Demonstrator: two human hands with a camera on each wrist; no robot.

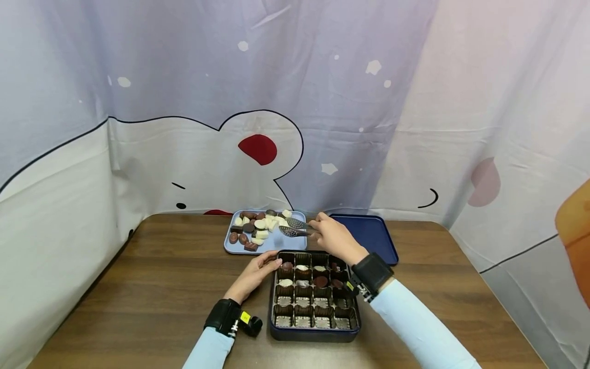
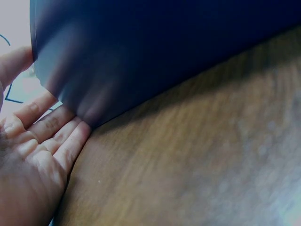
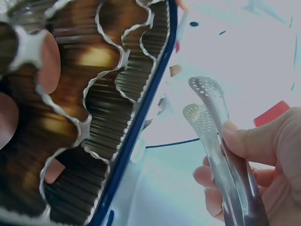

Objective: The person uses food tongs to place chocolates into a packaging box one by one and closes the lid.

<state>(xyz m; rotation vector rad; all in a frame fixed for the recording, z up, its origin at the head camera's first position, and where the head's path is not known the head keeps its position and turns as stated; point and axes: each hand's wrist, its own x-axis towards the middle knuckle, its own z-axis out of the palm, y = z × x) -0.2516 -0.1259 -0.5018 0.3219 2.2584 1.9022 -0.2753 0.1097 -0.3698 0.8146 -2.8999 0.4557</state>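
Observation:
My right hand holds metal tongs with perforated tips, the thumb pressing one arm. Their tips stand slightly apart with nothing between them, over the right part of a light blue tray in the head view. Dark, brown and white chocolates lie on that tray. Nearer stands a dark blue tin with a divided insert. Chocolates sit in its two far rows; the near rows show ridged bottoms. My left hand rests at the tin's far left corner, straight fingers touching its side.
A dark blue lid lies at the back right of the wooden table, behind my right wrist. A printed curtain hangs right behind the table's far edge. Each wrist wears a black strap with a camera.

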